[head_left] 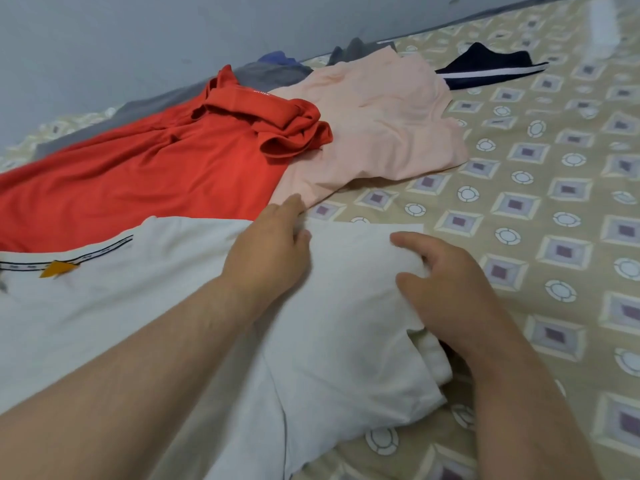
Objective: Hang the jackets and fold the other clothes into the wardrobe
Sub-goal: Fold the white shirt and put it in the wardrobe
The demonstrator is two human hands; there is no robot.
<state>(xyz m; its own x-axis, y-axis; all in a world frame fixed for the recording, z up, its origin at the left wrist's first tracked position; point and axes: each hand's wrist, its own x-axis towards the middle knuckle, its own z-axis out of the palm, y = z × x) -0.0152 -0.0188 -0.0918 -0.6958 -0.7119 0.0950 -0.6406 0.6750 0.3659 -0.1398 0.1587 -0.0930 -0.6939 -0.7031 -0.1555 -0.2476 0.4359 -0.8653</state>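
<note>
The white shirt [346,323] is lying (partly folded) at the near edge of the bed [536,168]; the left hand [270,247] is pinching its far edge, the right hand [450,292] gripping its fold.

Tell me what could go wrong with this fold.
The left hand sits at the far edge of the white shirt, right beside the pink shirt and red shirt, so it may snag one. Cloth bunches under the right hand, whose fingers curl into it, so the fold may set creased.
</note>
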